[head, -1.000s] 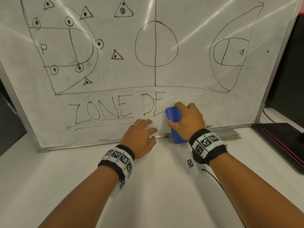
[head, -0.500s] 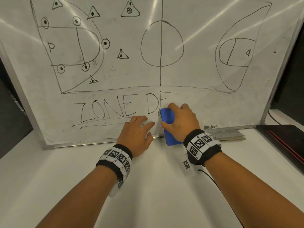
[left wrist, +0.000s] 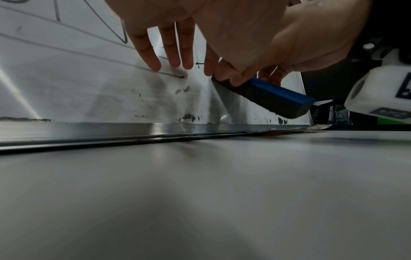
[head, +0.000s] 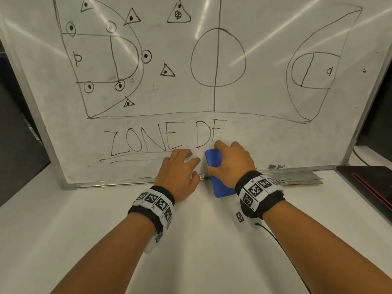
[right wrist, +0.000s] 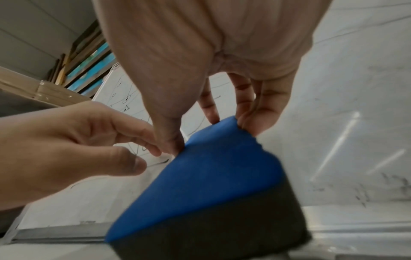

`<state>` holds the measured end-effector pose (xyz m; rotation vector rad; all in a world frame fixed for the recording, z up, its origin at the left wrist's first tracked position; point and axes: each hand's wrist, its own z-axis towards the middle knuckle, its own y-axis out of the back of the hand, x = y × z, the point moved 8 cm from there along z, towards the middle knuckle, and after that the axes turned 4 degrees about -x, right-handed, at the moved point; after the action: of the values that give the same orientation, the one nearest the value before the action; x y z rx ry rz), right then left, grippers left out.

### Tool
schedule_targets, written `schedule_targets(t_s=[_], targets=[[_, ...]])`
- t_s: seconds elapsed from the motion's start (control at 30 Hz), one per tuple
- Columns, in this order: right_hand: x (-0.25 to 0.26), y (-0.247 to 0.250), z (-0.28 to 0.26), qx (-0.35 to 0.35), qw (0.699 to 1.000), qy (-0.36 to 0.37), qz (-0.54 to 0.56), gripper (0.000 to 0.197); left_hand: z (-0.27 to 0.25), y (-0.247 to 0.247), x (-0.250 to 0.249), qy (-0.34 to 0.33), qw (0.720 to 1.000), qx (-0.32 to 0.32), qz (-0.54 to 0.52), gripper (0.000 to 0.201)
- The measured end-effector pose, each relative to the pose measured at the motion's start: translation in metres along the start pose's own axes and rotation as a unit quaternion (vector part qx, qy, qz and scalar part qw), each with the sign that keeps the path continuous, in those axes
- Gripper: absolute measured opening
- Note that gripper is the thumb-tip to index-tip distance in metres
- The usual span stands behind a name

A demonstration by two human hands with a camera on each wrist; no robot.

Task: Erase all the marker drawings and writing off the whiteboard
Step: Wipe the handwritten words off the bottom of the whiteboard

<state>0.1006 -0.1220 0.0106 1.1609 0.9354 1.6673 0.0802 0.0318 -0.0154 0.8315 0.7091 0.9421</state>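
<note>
A whiteboard (head: 265, 149) leans upright on the table, drawn with a court diagram (head: 216, 58) and the words "ZONE DF" (head: 161, 136) underlined. My right hand (head: 231, 162) grips a blue eraser (head: 219, 179) with a black felt side (right wrist: 222, 234), its top end against the board just right of the "F". My left hand (head: 180, 168) rests with straight fingers (left wrist: 173, 52) on the board's lower part, just left of the eraser (left wrist: 273, 95). Right of the eraser the board is smudged and wiped.
The board's metal bottom rail (left wrist: 89, 130) stands on a white table (head: 191, 251). A dark laptop (head: 369, 187) with a red stripe lies at the right. A flat strip (head: 297, 179) sits under the board's right end. Dark surroundings flank the board on both sides.
Both hands and the eraser have shifted slightly left along the board's bottom. The lower part of the "E" after "D" is wiped, so it reads as "F".
</note>
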Motion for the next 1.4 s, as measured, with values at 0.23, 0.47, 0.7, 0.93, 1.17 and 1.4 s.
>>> schedule_targets(t_s=[0.23, 0.47, 0.7, 0.93, 1.17, 1.4], targets=[[0.000, 0.020, 0.008, -0.060, 0.998, 0.000, 0.010, 0.056, 0.000, -0.002, 0.000, -0.005, 1.000, 0.004, -0.011, 0.041], [-0.003, 0.044, 0.015, -0.121, 0.992, -0.003, 0.039, 0.057, 0.000, -0.002, -0.002, -0.016, 1.000, -0.006, -0.009, 0.040], [-0.004, 0.044, 0.019, -0.077, 0.997, -0.005, 0.022, 0.059, 0.002, 0.011, -0.003, -0.020, 0.998, -0.056, 0.002, 0.051], [-0.003, 0.055, 0.024, -0.096, 0.995, -0.002, 0.020, 0.060, 0.002, 0.015, -0.004, -0.017, 0.997, -0.077, 0.011, 0.065], [-0.001, 0.068, 0.029, -0.129, 0.991, 0.000, 0.030, 0.059, 0.003, 0.005, 0.001, -0.010, 0.996, -0.043, 0.074, 0.079], [-0.005, 0.054, 0.021, -0.108, 0.994, 0.007, 0.009, 0.061, 0.002, 0.004, 0.003, -0.008, 0.995, -0.048, 0.090, 0.080]])
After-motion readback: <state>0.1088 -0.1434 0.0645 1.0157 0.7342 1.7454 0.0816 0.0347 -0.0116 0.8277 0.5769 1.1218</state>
